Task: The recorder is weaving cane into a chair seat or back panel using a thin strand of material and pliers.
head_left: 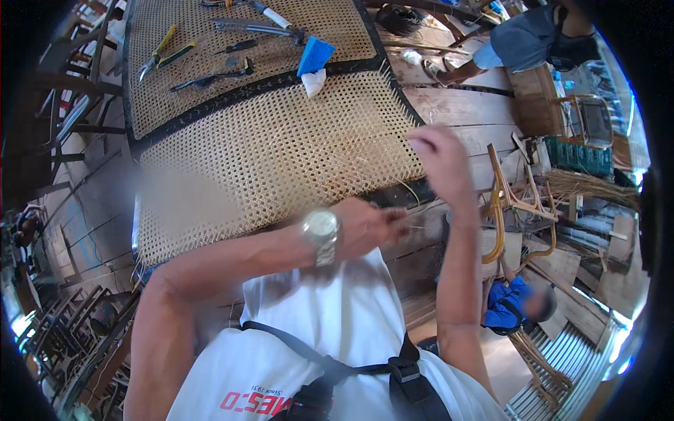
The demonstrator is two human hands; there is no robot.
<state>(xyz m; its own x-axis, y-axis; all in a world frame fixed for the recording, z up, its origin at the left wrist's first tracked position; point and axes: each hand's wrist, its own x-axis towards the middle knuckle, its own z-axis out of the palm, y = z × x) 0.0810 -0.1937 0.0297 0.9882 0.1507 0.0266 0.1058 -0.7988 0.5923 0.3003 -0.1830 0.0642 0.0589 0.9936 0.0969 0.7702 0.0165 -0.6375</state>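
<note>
Beyond the hands, on the far stretch of woven panel, lie yellow-handled pliers [157, 51], a dark tool [210, 79] and long metal shears [256, 28], with a blue block [315, 55] on a white rag [313, 81] just right of them. Up to the right of the hands a person in a grey shirt [523, 38] sits on the plank floor [456, 105]. Right of the hands stands a bent cane chair frame [502, 210], and below it crouches a person in blue [507, 303]
</note>
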